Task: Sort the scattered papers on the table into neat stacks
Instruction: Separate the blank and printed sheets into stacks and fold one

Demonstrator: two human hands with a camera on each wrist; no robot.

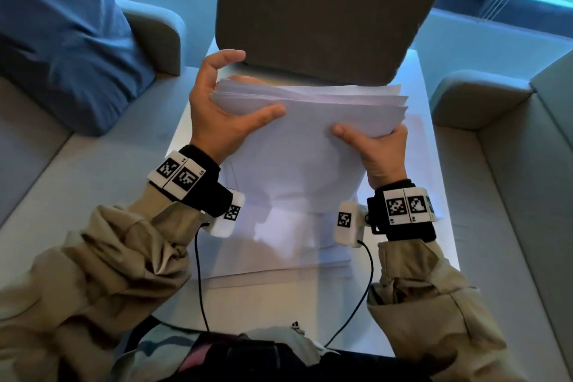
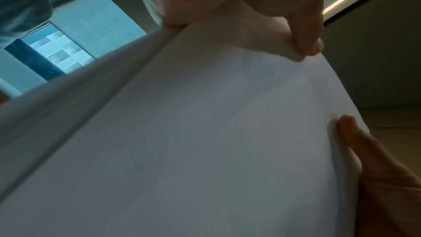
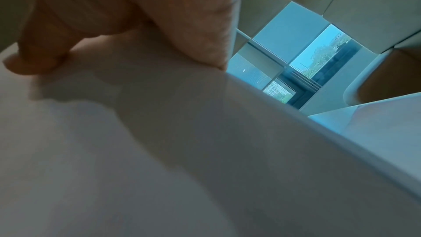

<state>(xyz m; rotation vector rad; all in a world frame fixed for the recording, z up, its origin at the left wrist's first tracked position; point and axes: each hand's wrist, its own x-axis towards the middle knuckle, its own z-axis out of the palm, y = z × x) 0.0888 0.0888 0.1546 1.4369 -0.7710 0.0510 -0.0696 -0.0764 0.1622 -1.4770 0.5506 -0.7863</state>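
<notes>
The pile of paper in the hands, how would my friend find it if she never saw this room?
Look at the white table between the pale sofas, in front of the dark chair back. Above it the left hand and the right hand hold the thick paper pile by its sides. The other sheets lie flat on the table; this pile is lifted, its top edges fanned unevenly.

Head view downward; wrist views close, upward, sharing the paper stack.
</notes>
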